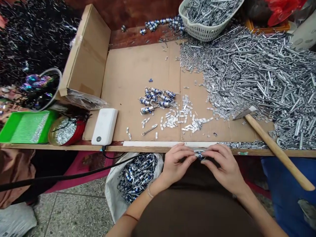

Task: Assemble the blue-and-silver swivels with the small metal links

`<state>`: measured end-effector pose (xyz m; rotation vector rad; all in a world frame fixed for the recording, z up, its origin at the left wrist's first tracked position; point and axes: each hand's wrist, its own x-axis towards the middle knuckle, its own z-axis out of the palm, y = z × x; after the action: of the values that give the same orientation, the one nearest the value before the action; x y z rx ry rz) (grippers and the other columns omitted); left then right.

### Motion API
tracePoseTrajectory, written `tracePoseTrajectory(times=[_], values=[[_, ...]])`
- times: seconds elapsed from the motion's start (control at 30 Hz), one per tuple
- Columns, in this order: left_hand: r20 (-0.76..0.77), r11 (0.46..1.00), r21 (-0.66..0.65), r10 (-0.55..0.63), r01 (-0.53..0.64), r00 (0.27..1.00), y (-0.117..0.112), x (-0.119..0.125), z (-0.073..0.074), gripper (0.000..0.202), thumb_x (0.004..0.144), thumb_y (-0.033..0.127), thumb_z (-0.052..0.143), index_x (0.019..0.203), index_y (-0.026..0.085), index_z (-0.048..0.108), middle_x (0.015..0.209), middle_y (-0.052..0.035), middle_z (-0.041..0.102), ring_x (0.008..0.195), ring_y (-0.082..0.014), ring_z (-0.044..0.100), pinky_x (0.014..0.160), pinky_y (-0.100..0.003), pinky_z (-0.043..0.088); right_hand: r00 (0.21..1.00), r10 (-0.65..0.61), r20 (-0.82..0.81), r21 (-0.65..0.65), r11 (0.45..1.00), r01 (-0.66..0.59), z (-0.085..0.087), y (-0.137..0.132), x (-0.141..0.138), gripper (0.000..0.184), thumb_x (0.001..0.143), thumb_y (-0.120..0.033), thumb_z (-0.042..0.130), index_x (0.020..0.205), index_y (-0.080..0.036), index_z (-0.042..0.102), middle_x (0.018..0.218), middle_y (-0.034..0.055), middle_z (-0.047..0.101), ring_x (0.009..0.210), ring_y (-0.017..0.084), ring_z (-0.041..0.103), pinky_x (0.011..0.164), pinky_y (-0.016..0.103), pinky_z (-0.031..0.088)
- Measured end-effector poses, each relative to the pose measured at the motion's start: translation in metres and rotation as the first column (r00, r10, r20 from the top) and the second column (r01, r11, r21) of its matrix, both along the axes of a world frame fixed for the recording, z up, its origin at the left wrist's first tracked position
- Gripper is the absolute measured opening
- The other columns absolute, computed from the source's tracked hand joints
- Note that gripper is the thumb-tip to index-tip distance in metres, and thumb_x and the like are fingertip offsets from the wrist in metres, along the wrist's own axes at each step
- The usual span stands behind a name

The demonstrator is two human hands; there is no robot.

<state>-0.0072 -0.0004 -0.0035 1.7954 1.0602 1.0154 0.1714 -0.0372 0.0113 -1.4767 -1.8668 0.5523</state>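
- Your left hand (176, 163) and your right hand (223, 168) are together, fingertips clamped from both sides on a small blue-and-silver metal barrel piece (200, 155). Your fingers partly hide it.
- You hold that piece just behind the long wooden bench edge (158, 149), on your side of it.
- Beyond your hands, on a flat brown cardboard sheet (128, 82), lie scattered small perforated silver metal strips (184, 115). Just left of them is a cluster of blue-and-silver metal barrel pieces (155, 98).
- To your right, a broad heap of silver aluminium tubes (259, 75) spreads over the cardboard. A hammer with a pale wooden handle (276, 151) rests across the heap's near edge, its handle jutting past the bench edge.
- A white rectangular power bank (105, 126) sits left of your hands, with a black cable running down from it.
- Below the bench, near your left hand, an open white sack (112, 194) holds many more blue-and-silver pieces.
- At the far end, a white perforated plastic basket (197, 29) holds more silver tubes.
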Motion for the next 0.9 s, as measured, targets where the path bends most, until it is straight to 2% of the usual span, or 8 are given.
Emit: tracePoseTrajectory(times=[0.1, 0.2, 0.37, 0.47, 0.57, 0.7, 0.8, 0.9], values=[[0.035, 0.998, -0.062, 0.024, -0.022, 0.999, -0.002, 0.001, 0.000, 0.003, 0.077, 0.020, 0.064, 0.078, 0.018, 0.065, 0.075, -0.0016, 0.065, 0.073, -0.0122, 0.060, 0.086, -0.034, 0.047, 0.997, -0.070, 0.034, 0.082, 0.994, 0.067, -0.001, 0.000, -0.006, 0.009, 0.078, -0.016, 0.058, 0.083, -0.022, 0.061, 0.076, 0.0020, 0.060, 0.079, 0.015, 0.052, 0.072, 0.031, 0.044], [0.062, 0.994, -0.095, 0.057, -0.051, 0.996, -0.004, 0.003, 0.000, 0.003, 0.077, 0.019, 0.064, 0.078, 0.018, 0.066, 0.074, -0.0016, 0.063, 0.073, -0.0125, 0.059, 0.082, -0.032, 0.047, 0.996, -0.052, 0.066, 0.106, 0.993, 0.045, 0.002, 0.001, -0.008, 0.011, 0.076, -0.014, 0.061, 0.084, -0.022, 0.062, 0.075, 0.0007, 0.062, 0.077, 0.015, 0.052, 0.072, 0.032, 0.042], [0.007, 0.999, -0.044, 0.029, -0.028, 1.000, -0.005, 0.003, 0.002, 0.004, 0.078, 0.021, 0.062, 0.078, 0.018, 0.065, 0.071, -0.0013, 0.061, 0.071, -0.0128, 0.056, 0.081, -0.033, 0.045, 0.994, -0.055, 0.093, 0.074, 0.996, 0.048, 0.008, 0.004, -0.007, 0.012, 0.078, -0.016, 0.059, 0.086, -0.024, 0.063, 0.076, 0.0002, 0.063, 0.078, 0.015, 0.052, 0.073, 0.033, 0.039], [-0.070, 0.999, 0.028, -0.016, 0.018, 0.997, -0.004, 0.001, 0.003, 0.006, 0.079, 0.022, 0.060, 0.077, 0.019, 0.063, 0.070, -0.0005, 0.061, 0.069, -0.0124, 0.055, 0.088, -0.037, 0.041, 0.996, -0.008, 0.090, -0.007, 1.000, 0.009, 0.009, 0.003, -0.007, 0.010, 0.081, -0.016, 0.054, 0.086, -0.022, 0.061, 0.080, 0.0013, 0.063, 0.080, 0.015, 0.052, 0.074, 0.032, 0.038], [-0.200, 0.985, 0.144, -0.060, 0.090, 0.978, -0.006, -0.002, 0.000, 0.004, 0.080, 0.021, 0.059, 0.079, 0.019, 0.062, 0.072, 0.0002, 0.062, 0.072, -0.0127, 0.056, 0.093, -0.039, 0.038, 0.994, 0.062, 0.087, -0.164, 0.985, -0.047, 0.007, 0.002, -0.006, 0.009, 0.083, -0.016, 0.050, 0.080, -0.020, 0.057, 0.078, 0.0008, 0.061, 0.078, 0.015, 0.051, 0.073, 0.031, 0.036], [-0.459, 0.883, 0.404, -0.032, 0.240, 0.888, -0.010, -0.005, -0.015, 0.023, 0.080, 0.032, 0.061, 0.099, 0.019, 0.060, 0.087, -0.0019, 0.066, 0.093, -0.0188, 0.056, 0.106, -0.050, 0.019, 0.998, 0.018, 0.055, -0.382, 0.924, 0.004, -0.005, 0.003, -0.004, 0.009, 0.082, -0.019, 0.052, 0.074, -0.020, 0.056, 0.077, -0.0005, 0.062, 0.076, 0.015, 0.051, 0.072, 0.030, 0.036], [-0.567, 0.837, 0.477, 0.060, 0.268, 0.821, -0.012, -0.005, -0.026, 0.025, 0.082, 0.029, 0.059, 0.105, 0.020, 0.058, 0.092, -0.0020, 0.066, 0.101, -0.0205, 0.053, 0.109, -0.053, 0.007, 0.993, -0.050, 0.111, -0.412, 0.907, 0.091, -0.012, 0.007, -0.004, 0.008, 0.079, -0.020, 0.055, 0.072, -0.021, 0.059, 0.076, -0.0005, 0.062, 0.077, 0.017, 0.050, 0.073, 0.032, 0.035], [-0.591, 0.843, 0.479, 0.104, 0.244, 0.800, -0.013, -0.002, -0.028, 0.022, 0.083, 0.024, 0.057, 0.105, 0.021, 0.058, 0.092, -0.0013, 0.065, 0.104, -0.0204, 0.052, 0.109, -0.054, 0.003, 0.980, -0.046, 0.195, -0.417, 0.900, 0.125, -0.011, 0.017, 0.000, 0.005, 0.076, -0.023, 0.059, 0.071, -0.022, 0.060, 0.077, 0.0006, 0.060, 0.079, 0.019, 0.049, 0.073, 0.033, 0.034]])
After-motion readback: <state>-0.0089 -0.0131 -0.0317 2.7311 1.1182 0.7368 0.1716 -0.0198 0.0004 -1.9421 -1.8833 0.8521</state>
